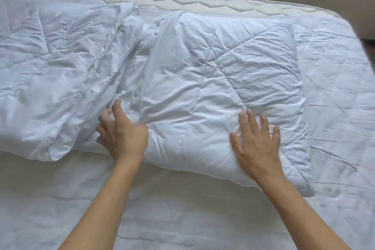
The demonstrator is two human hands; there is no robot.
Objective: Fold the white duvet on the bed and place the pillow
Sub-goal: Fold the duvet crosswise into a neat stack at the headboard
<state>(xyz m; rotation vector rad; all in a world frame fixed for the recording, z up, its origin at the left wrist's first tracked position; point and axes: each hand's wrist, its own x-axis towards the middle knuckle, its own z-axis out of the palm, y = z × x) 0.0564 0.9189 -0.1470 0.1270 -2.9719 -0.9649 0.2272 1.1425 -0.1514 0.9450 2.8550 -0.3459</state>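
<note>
The white quilted duvet (213, 79) lies folded into a thick block across the middle of the bed. A white pillow (46, 71) in a wrinkled case rests to its left, its near corner overlapping the duvet's left edge. My left hand (121, 134) lies at the seam between pillow and duvet, fingers spread and partly tucked under the pillow's edge. My right hand (257, 144) presses flat on the duvet's near right part, fingers apart, slightly blurred. Neither hand holds anything that I can see.
The bed (162, 209) has a wrinkled white sheet in front of the duvet and to its right. A quilted mattress edge (182, 0) runs along the far side against a beige wall. The bed's right corner ends near a dark floor (370, 46).
</note>
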